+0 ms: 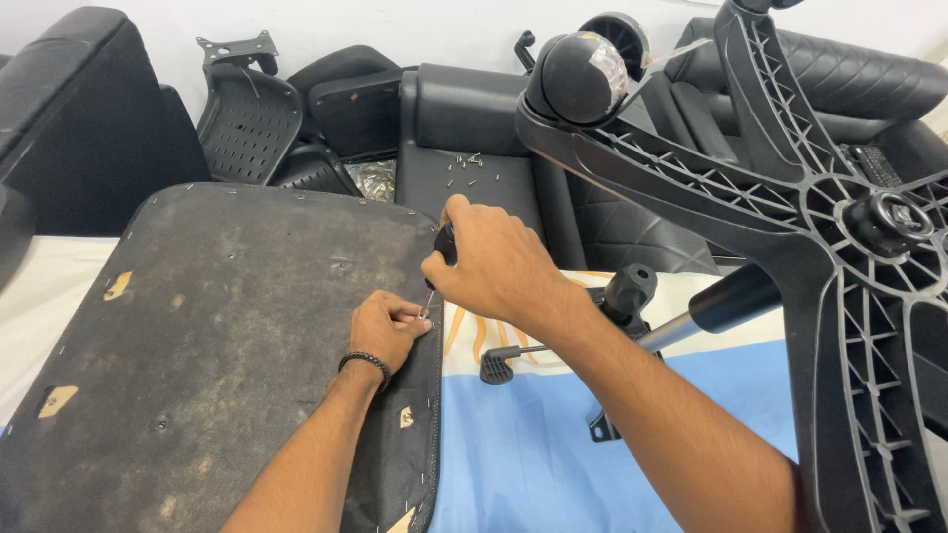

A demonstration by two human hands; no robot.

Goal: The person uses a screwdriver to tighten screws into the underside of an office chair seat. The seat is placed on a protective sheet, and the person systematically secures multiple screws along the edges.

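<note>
An upturned chair seat [217, 326] lies before me, its dark fabric underside stapled along the edge. My right hand [489, 262] is closed around a black-handled screwdriver [444, 242], whose thin shaft points down at the seat's right edge. My left hand [388, 328] rests on the fabric right beside the shaft's tip, fingers pinched at it; what they pinch is too small to tell. A dark bracelet circles my left wrist.
A black five-arm chair base [790, 197] with a caster [578, 74] and gas cylinder [691, 321] lies on its side at right. A blue and white cloth [533, 434] covers the surface. Black cushions, a mesh backrest [247, 123] and loose screws [469, 168] sit behind.
</note>
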